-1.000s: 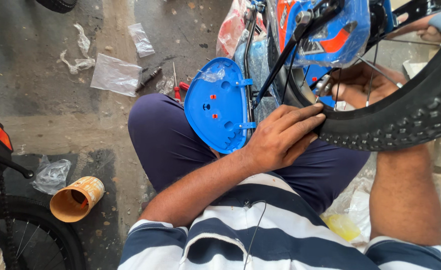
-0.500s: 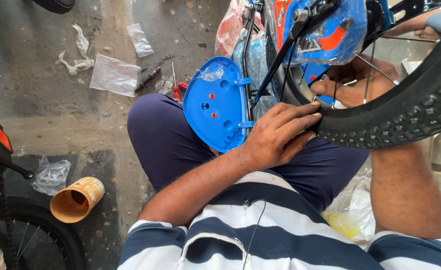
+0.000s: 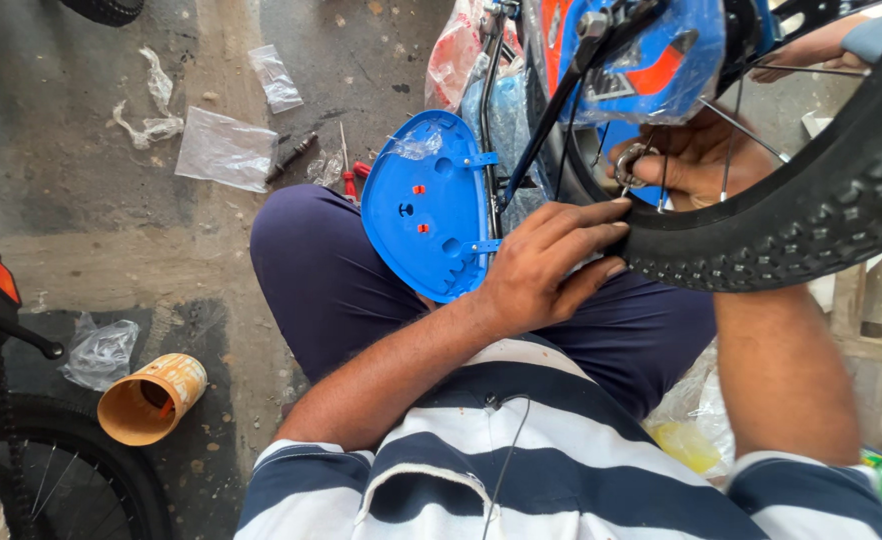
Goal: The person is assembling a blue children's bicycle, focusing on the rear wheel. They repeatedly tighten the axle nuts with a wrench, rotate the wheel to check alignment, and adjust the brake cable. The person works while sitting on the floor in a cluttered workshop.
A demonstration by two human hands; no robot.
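A worn grey concrete floor (image 3: 81, 250) fills the left of the view, seen from above by a seated person in a navy and white striped shirt and dark blue trousers. A black knobbly tyre (image 3: 791, 220) of a small bicycle crosses the upper right, held over the person's lap. The left hand (image 3: 551, 265) lies on the tyre's near end, fingers curled loosely over the tread and thumb beneath, gripping the rubber. The right hand (image 3: 696, 155) reaches behind the tyre among the spokes, fingers closed around a small silver metal part (image 3: 631, 165); what kind of part it is cannot be told. Just left of the left hand stands a blue plastic guard (image 3: 426, 205) with small red marks, fixed beside a black frame tube (image 3: 551, 110). Above the tyre sits a blue and orange bicycle part wrapped in clear plastic (image 3: 651, 60). On the floor lie empty clear plastic bags (image 3: 226, 150), a red-handled screwdriver (image 3: 346, 165), and, nearer the lower left, a tipped paper cup (image 3: 151, 400). Another black wheel (image 3: 51, 480) shows in the bottom left corner.
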